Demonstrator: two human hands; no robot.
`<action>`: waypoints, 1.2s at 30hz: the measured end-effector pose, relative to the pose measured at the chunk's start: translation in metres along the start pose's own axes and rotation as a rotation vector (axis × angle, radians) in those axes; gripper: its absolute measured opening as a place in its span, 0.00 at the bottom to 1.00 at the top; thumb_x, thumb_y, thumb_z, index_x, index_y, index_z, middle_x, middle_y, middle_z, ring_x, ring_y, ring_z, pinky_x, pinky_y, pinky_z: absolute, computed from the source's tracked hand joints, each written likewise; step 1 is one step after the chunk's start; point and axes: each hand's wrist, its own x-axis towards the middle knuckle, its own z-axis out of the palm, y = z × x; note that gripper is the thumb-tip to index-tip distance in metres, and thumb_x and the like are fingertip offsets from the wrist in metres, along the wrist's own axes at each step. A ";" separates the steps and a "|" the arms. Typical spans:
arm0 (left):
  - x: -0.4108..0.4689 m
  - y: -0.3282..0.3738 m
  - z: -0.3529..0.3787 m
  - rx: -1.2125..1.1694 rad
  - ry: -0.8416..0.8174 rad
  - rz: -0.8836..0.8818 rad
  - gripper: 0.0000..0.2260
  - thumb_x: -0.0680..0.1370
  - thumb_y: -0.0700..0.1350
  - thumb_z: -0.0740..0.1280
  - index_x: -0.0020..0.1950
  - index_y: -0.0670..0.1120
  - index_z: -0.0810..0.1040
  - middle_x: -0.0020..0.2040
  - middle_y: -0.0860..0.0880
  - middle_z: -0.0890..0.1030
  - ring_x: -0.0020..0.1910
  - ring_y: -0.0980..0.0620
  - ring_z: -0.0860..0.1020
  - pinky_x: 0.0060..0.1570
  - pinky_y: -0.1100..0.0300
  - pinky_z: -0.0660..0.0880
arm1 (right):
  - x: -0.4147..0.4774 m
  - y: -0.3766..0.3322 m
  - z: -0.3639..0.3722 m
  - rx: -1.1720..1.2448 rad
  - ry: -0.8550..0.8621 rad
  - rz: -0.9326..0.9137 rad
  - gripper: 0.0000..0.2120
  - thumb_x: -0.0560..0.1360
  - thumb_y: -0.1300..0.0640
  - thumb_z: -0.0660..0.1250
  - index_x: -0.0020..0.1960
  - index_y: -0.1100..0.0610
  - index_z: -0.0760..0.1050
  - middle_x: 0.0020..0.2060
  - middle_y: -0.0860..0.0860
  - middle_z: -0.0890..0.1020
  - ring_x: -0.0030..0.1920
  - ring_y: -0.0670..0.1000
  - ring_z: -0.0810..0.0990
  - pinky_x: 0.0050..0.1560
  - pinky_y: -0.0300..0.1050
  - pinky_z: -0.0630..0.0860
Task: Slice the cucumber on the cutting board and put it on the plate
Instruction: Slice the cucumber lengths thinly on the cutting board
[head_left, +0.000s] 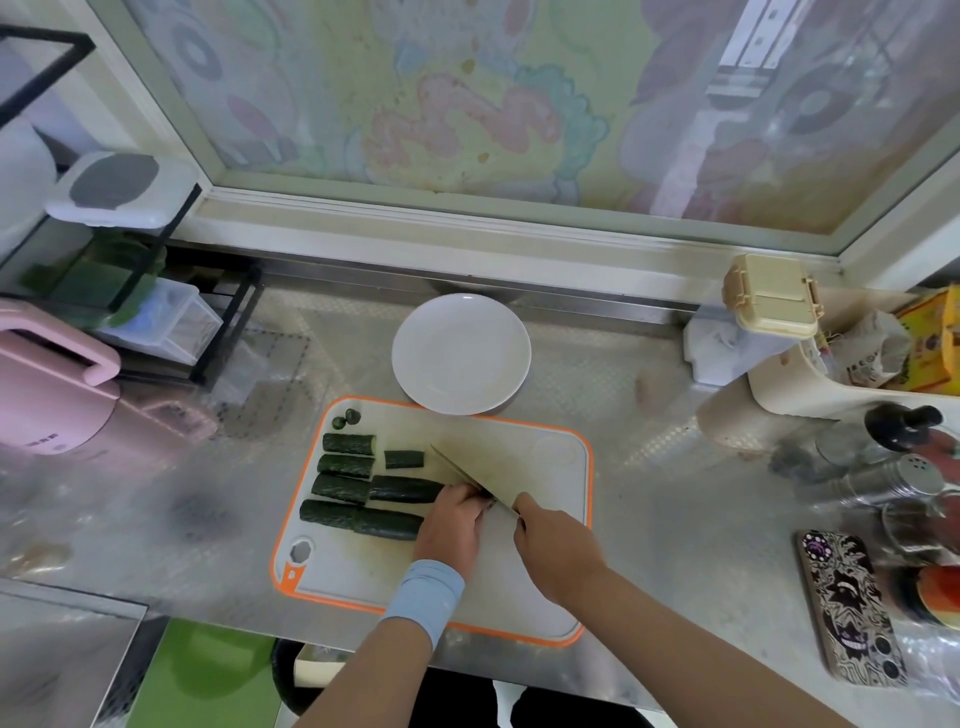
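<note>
On cutting board (545, 467), lower centre of frame: cucumber pieces (345, 488) in rows. Left hand (449, 525) curled over one piece's end; right hand (558, 545) gripping knife (457, 467). Probably firm, light, slippery where cut; better to hold by the skin.

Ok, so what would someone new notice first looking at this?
Probably the dark green cucumber pieces lined up on the left half of the orange-rimmed cutting board, in the middle of the view. The left hand steadies one piece while the right hand grips a knife angled across the board. Just behind the board sits an empty white plate.
</note>
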 end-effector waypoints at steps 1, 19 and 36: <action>0.001 0.000 0.000 0.009 -0.002 -0.004 0.05 0.74 0.39 0.69 0.48 0.44 0.83 0.46 0.47 0.81 0.47 0.46 0.77 0.39 0.56 0.77 | -0.001 0.000 0.000 0.004 0.003 -0.006 0.05 0.82 0.56 0.49 0.49 0.54 0.62 0.32 0.53 0.72 0.31 0.56 0.69 0.31 0.48 0.63; 0.003 -0.001 0.000 0.004 -0.017 -0.025 0.05 0.75 0.40 0.68 0.48 0.45 0.84 0.48 0.47 0.82 0.49 0.47 0.77 0.44 0.57 0.77 | -0.019 0.012 0.001 -0.019 0.008 0.007 0.05 0.82 0.55 0.49 0.50 0.53 0.62 0.30 0.51 0.71 0.28 0.54 0.68 0.30 0.48 0.65; 0.003 -0.009 -0.001 0.012 -0.039 -0.036 0.04 0.75 0.41 0.68 0.45 0.46 0.83 0.47 0.47 0.81 0.47 0.48 0.77 0.42 0.55 0.77 | -0.021 0.008 -0.001 -0.016 0.044 -0.038 0.07 0.83 0.53 0.49 0.54 0.52 0.65 0.33 0.51 0.74 0.29 0.53 0.69 0.32 0.48 0.67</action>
